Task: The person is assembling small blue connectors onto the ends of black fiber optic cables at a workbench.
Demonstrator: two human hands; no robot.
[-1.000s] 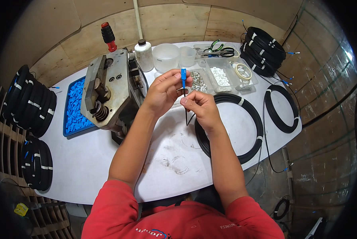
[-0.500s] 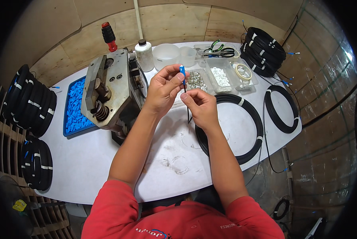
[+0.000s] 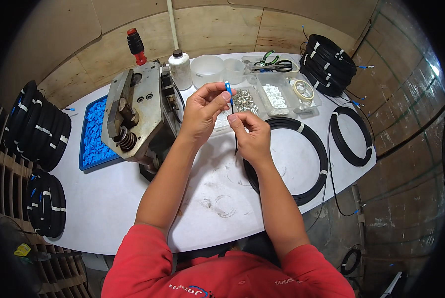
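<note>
Raised over the table, my left hand (image 3: 207, 111) pinches a small blue connector (image 3: 228, 87) between thumb and fingers. It sits on the end of a thin black cable (image 3: 232, 106) and points upward. Just below, my right hand (image 3: 252, 134) grips the same cable between thumb and forefinger. Part of the cable is hidden behind that hand, and a length of it hangs down beneath. Beyond the hands stands a clear container of small metal parts (image 3: 244, 101). A large black cable coil (image 3: 325, 166) lies under and beside my right forearm.
A metal press (image 3: 148, 114) with a lever stands left, beside a tray of blue pieces (image 3: 94, 131). Behind are a white bottle (image 3: 180, 74), tubs, scissors (image 3: 281, 65), white parts (image 3: 275, 97) and a tape roll (image 3: 310, 94). Cable coils (image 3: 327, 67) stack on both sides.
The blue connector has turned slightly, with its top leaning a little left. The hanging cable below my right hand has straightened slightly. Both hands keep their hold.
</note>
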